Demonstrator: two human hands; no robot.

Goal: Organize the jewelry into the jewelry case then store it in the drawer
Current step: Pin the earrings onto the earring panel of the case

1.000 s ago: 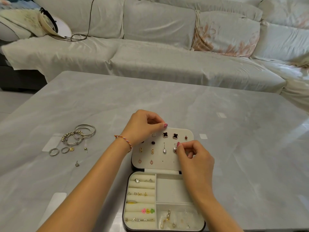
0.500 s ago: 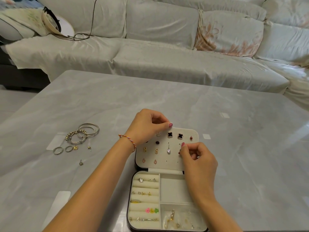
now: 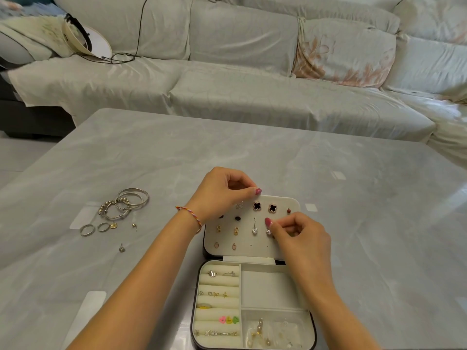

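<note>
The open jewelry case [image 3: 275,286] lies on the table near its front edge. Its cream earring panel [image 3: 283,245] stands up at the back, studded with several earrings. My left hand [image 3: 222,190] pinches the panel's top edge. My right hand [image 3: 298,236] pinches a crystal drop earring [image 3: 268,231] against the panel's middle row, beside a matching one [image 3: 254,230]. Rings sit in the case's roll slots [image 3: 217,296]. Loose on the table at the left lie bangles [image 3: 126,205], two rings [image 3: 94,228] and small studs [image 3: 122,248].
The grey marble table [image 3: 353,223] stretches wide to the right and back. A covered sofa [image 3: 252,97] runs behind it, with a round fan and a black cable [image 3: 83,44] at its left end. No drawer is in view.
My right hand has settled the crystal earring lower onto the panel's middle row. My left hand stays on the panel's top edge. The camera has shifted slightly.
</note>
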